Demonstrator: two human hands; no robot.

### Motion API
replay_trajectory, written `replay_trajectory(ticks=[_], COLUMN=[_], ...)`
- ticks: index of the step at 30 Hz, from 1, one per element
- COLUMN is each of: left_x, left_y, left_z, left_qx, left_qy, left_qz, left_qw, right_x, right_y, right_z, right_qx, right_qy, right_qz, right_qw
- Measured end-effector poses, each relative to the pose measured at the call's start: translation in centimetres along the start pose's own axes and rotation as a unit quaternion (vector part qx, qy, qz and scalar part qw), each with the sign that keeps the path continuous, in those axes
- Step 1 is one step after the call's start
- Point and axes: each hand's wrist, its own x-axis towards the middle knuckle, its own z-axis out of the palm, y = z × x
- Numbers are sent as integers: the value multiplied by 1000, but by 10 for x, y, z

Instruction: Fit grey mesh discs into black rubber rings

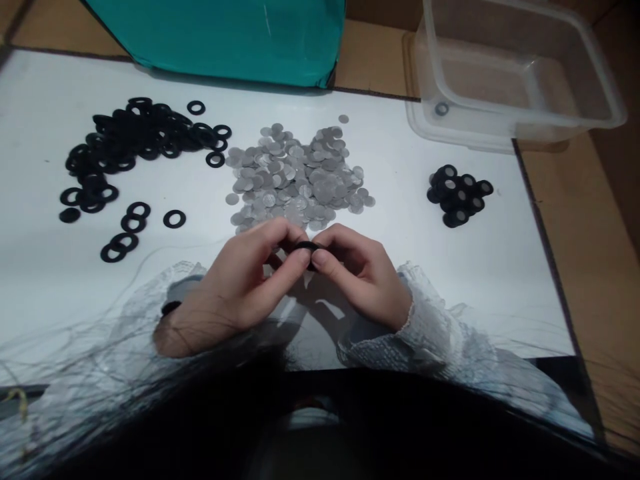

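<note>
Hands, two of them, are what I have at centre on my feed: left hand (240, 287) and right hand (365, 275) brought together, thumbs and fingers pinching one black ring (309, 245) between them. Whether a disc sits inside it I can't tell.

At ten o'clock lies a heap of black rings (135, 133), several dozen, too overlapped for an exact count. One stray ring (189, 107) lies off the heap's two o'clock side. Toward nine o'clock I count four overlapping rings (123, 249) in a row, one lone ring (175, 227), and one solid black piece (69, 215) by the heap.

Twelve o'clock holds a pile of silver discs (300, 177) (well past a hundred, by my rough eye), its near edge just beyond the fingers. Between two and three o'clock, about ten black pieces with pale centres (461, 195) lie clustered.

One clear tub (480, 111) stands toward two o'clock; a single small ring (441, 115) shows at its near corner, inside or under I can't say.

The worktop (480, 293) is white, with brown cardboard (575, 233) along its three o'clock side, one teal package (225, 47) at eleven, and dim light over everything.
</note>
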Motion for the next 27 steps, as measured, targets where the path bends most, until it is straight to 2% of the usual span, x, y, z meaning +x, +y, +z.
replay_trajectory(ticks=[3,5,12,20,24,27], left_x=[4,5,2,0,2,3], left_y=[2,4,5,12,10,7], left_z=[-12,-17,-14,-4,-3,-9], left_qx=[17,7,-80,-85,-84,-47], left_qy=[-65,-83,-12,43,34,-21], left_qz=[-12,-24,-54,-77,-65,-58], left_qw=[998,996,995,992,994,997], right_x=[0,-1,-3,-2,-3,-3], right_y=[-1,-2,-7,-4,-3,-4], right_z=[1,2,2,7,7,6], right_qx=[14,26,94,143,115,67], right_qy=[-30,-48,-33,-11,-6,4], right_qz=[-5,-1,21,31,39,20], right_qw=[999,998,995,989,993,998])
